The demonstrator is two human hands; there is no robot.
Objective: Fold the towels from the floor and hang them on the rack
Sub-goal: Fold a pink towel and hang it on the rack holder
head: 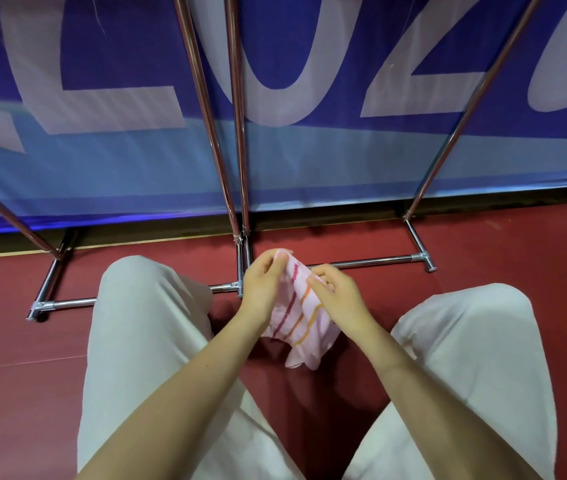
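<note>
A small pink towel [301, 317] with red, orange and yellow stripes hangs in the air between my knees, above the red floor. My left hand [263, 289] pinches its top edge at the left. Beside it, my right hand [335, 294] grips the same edge at the right, fingers curled into the cloth. The towel's lower part droops loosely down. The chrome rack [237, 188] stands just beyond my hands, its slanted poles rising out of view and its base bars lying on the floor.
A blue banner [309, 161] with large pale letters closes off the space behind the rack. My knees in light trousers [143, 327] flank the towel on both sides. Red floor [15, 358] stretches left and right.
</note>
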